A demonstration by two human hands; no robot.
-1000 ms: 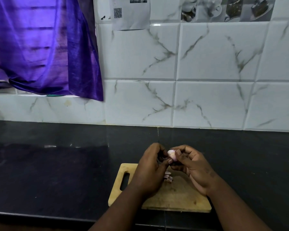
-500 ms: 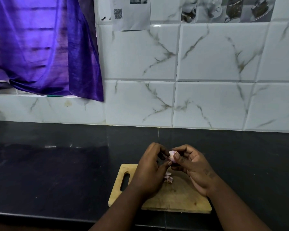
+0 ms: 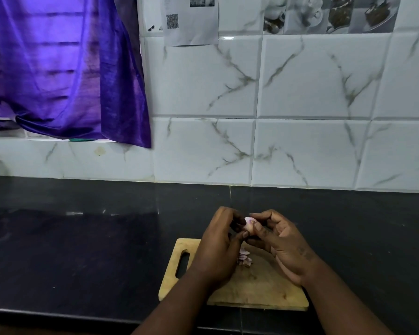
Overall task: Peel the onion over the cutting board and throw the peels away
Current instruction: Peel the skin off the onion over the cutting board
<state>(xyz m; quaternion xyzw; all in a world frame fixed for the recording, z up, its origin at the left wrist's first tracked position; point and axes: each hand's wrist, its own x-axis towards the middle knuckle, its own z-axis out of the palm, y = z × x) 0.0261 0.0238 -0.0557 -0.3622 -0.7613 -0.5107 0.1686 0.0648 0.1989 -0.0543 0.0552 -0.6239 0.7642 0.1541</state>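
Note:
A small pale pink onion (image 3: pixel 248 225) is pinched between the fingertips of both hands, above the far edge of the wooden cutting board (image 3: pixel 257 288). My left hand (image 3: pixel 219 247) grips it from the left, with the thumb against its lower side. My right hand (image 3: pixel 279 240) grips it from the right, fingers curled over its top. Most of the onion is hidden by the fingers. A little heap of purple peels (image 3: pixel 244 258) lies on the board right under the hands.
The board, with a handle slot (image 3: pixel 182 263) at its left end, lies near the front edge of a black countertop (image 3: pixel 82 250). A white marble-look tiled wall (image 3: pixel 300 146) rises behind. A purple curtain (image 3: pixel 58 68) hangs at the upper left.
Both hands with the onion have risen a little and shifted slightly away from me. The fingers have turned around the onion. The peels on the board have not moved.

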